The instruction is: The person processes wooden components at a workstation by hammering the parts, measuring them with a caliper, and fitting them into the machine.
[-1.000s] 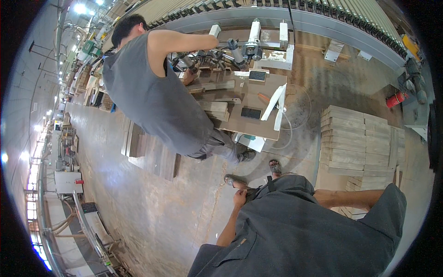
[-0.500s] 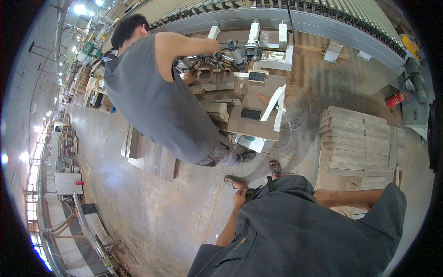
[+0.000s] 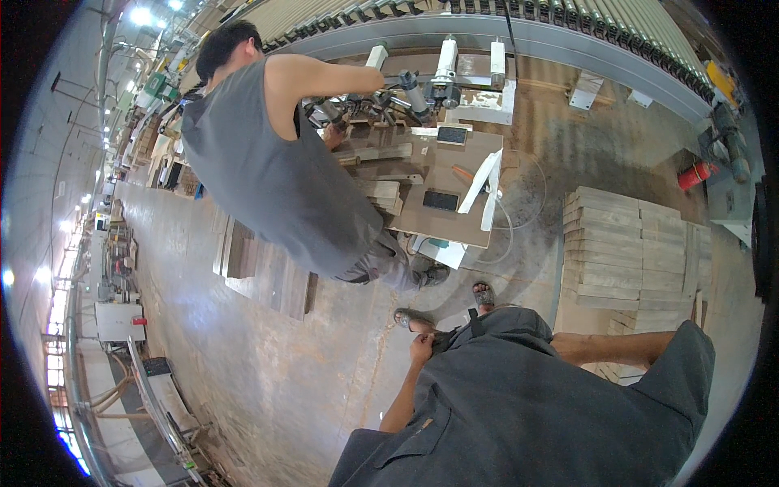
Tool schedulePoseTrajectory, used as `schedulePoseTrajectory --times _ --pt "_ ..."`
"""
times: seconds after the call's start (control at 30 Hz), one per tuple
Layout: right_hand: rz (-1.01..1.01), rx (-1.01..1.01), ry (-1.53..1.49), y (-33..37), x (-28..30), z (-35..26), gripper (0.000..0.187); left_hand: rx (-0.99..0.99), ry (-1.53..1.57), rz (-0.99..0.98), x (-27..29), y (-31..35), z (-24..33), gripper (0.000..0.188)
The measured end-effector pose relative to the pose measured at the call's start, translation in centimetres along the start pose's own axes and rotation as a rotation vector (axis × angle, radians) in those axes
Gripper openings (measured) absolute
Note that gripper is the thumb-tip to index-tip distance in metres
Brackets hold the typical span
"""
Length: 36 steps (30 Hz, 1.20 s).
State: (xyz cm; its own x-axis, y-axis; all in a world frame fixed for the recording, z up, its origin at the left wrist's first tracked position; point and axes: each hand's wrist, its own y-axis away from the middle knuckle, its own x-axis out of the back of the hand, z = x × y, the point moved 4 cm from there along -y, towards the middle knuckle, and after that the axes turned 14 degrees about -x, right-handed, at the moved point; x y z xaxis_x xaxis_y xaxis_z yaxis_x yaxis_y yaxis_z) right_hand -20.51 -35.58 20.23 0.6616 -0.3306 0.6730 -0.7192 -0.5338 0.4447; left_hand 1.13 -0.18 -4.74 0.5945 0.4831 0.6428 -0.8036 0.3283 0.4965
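My left hand is closed at waist height, against the dark cloth of my clothing; what its fingers hold, if anything, is hidden. My right forearm bends in beneath my dark grey shirt, and the hand itself is out of sight behind the cloth. Ahead of me, a co-worker in a grey sleeveless top leans over a brown worktable. The co-worker's hand is close to metal clamps or tools at the table's far left.
Wood strips and a dark phone-like device lie on the worktable. Stacked boards stand at right, with more boards behind the co-worker. A fire extinguisher is at far right; a hose loops beside the table.
The co-worker's torso and arm have shifted slightly to the left. My own arms look the same.
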Motion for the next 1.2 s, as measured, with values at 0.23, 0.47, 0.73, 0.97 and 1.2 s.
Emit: schedulePoseTrajectory --times 0.23,0.47,0.73,0.97,1.2 --pt "-0.038 -0.016 -0.034 -0.4 -1.8 0.9 0.020 -0.034 0.005 0.000 -0.2 -0.1 -1.0 0.040" --pt "-0.084 -0.025 0.009 -0.5 -2.3 1.3 0.020 -0.017 0.006 -0.001 -0.4 -0.2 -0.8 0.040" --pt "-0.076 -0.049 -0.033 -0.3 -0.7 0.8 0.020 -0.025 0.025 -0.007 -0.2 -0.3 -0.3 0.039" --pt "-0.118 -0.092 -0.019 -0.4 0.2 0.3 0.019 -0.012 0.040 -0.017 0.4 -0.3 0.6 0.038" --pt "-0.035 -0.007 0.001 -0.5 -0.2 0.7 0.019 -0.030 -0.008 -0.012 0.5 -0.6 0.8 0.038"
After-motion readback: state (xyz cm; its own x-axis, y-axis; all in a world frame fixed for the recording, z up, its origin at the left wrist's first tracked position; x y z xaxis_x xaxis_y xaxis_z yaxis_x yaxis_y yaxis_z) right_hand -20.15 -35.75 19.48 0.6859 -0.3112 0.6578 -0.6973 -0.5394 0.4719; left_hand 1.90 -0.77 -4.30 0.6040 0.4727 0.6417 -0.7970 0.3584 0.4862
